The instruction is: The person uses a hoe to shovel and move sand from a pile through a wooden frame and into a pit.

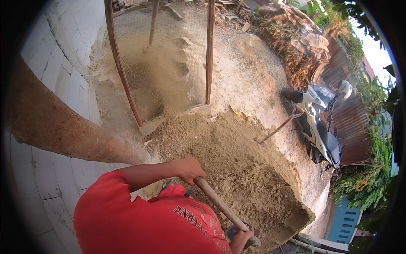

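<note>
Left hand (190,169): fingers wrapped round wooden handle (220,205), upper end
Right hand (242,238): fingers curled round same handle, near lower end
Handle: slants between both sets of fingers
Sandy heap (237,169): just beyond fingers
Red-shafted tool (278,130): upper right of fingers, at heap edge
Mesh screen (209,63): above left fingers
Motorcycle (318,127): well right of fingers

A white and black motorbike (318,122) stands outdoors on pale, dusty ground (230,78). Right of it are rusty corrugated sheets (353,133), green foliage (359,184) and bright sky (376,53); above it, dry brown leaves (302,48); below, a blue slotted panel (343,220); well left, a thick trunk (72,131) before a whitish block wall (46,169).
</note>
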{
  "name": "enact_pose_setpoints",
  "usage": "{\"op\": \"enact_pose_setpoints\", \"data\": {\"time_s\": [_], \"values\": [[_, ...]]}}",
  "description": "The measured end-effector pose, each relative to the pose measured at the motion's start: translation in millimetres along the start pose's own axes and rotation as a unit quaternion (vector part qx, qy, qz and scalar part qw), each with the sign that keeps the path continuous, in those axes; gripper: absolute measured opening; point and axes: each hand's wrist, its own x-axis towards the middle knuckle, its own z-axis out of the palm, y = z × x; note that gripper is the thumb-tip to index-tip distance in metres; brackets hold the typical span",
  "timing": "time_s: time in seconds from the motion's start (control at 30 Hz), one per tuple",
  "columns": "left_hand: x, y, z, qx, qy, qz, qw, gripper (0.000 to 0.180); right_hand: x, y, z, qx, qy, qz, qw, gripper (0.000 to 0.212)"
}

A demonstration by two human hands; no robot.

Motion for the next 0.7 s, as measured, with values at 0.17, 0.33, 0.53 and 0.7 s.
{"op": "enact_pose_setpoints", "data": {"time_s": [0.17,0.33,0.53,0.7], "values": [[111,59,22,-0.014,-0.226,0.142,0.964,0.042,25,-21,-190,0.018,0.11,-0.013,0.994,0.031],[182,74,65,-0.125,-0.585,0.091,0.796,0.041,-25,-38,-168,0.154,0.161,-0.051,0.973,0.024],[232,128,141,-0.173,-0.608,-0.023,0.775,0.042,13,-139,-132,0.239,0.115,-0.137,0.954,0.014],[326,284,225,-0.194,-0.407,0.095,0.887,0.041,118,-310,-148,0.227,0.026,-0.324,0.918,0.02]]}}
